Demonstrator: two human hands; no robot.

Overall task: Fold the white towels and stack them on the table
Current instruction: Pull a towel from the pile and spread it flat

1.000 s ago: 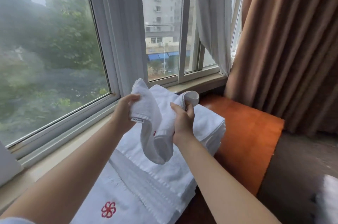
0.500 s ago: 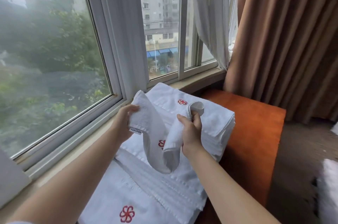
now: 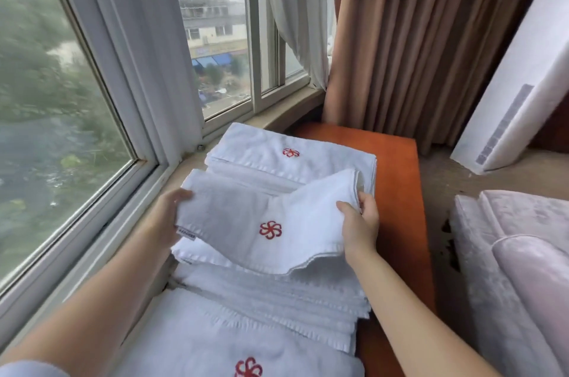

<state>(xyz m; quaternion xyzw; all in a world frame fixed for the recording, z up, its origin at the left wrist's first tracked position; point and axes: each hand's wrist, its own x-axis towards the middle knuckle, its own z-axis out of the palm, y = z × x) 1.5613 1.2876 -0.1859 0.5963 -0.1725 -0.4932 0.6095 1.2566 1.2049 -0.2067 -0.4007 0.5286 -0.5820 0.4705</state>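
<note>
Now we hold the towel (image 3: 277, 222) flat, no longer bunched up. Our left hand (image 3: 167, 216) and right hand (image 3: 360, 219) each pinch an end, just above the stack (image 3: 277, 299) on the table (image 3: 397, 192). We think it goes down next.

Free room and obstacles around the orange table (image 3: 397, 179). The table's left side is taken up by stacked white towels (image 3: 277, 293), running from the near edge to the far end beside the windowsill (image 3: 277, 113). A bare strip of tabletop stays open along the right edge and at the far right corner. The window frame (image 3: 132, 118) closes off the left. The brown curtain (image 3: 431, 38) hangs close behind the far end. To the right, a gap of floor (image 3: 443, 179) separates the table from a pale upholstered seat (image 3: 508, 253) and a leaning white panel (image 3: 523, 84).
</note>
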